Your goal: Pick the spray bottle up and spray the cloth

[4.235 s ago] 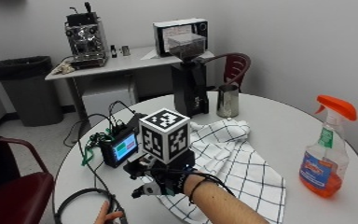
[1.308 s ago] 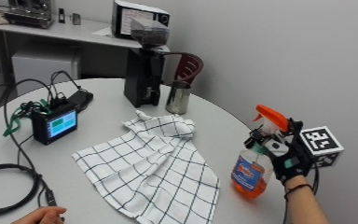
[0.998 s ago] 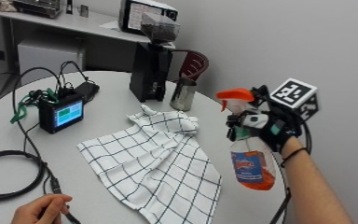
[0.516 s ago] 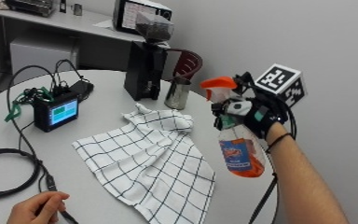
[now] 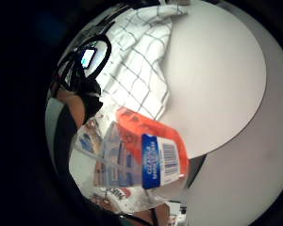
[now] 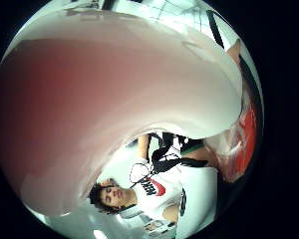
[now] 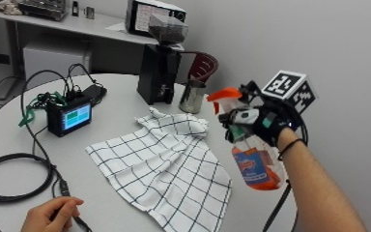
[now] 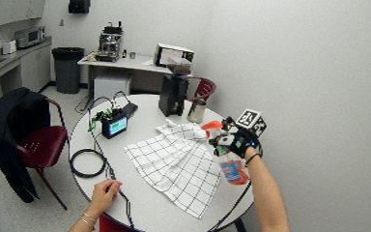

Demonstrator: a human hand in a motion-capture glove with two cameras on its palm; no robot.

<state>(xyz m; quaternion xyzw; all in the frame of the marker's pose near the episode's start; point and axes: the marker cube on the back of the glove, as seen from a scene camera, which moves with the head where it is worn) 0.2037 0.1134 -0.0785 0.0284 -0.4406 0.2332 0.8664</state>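
Your gloved right hand (image 7: 261,122) holds the spray bottle (image 7: 253,157) up in the air, clear of the tabletop (image 7: 118,94), above its right edge; your fingers (image 7: 237,121) are curled round the neck just under the orange trigger head, whose nozzle points left toward the cloth (image 7: 166,164). The bottle hangs tilted, its base swung toward your forearm. It is clear plastic with orange liquid in the lower part and a blue and white label on the front; in the little finger side palm view the label's barcode panel shows close to your palm. The cloth is white with a thin dark grid, spread out flat across the middle of the tabletop, bunched into folds at its far corner near a metal cup (image 7: 191,96). A tall black grinder (image 7: 160,67) stands just beside that cup at the far edge. Toward the left edge sits a small black box with a lit screen (image 7: 70,116), and a coil of black cable (image 7: 12,176) lies near your bare left hand (image 7: 50,215) at the near edge.
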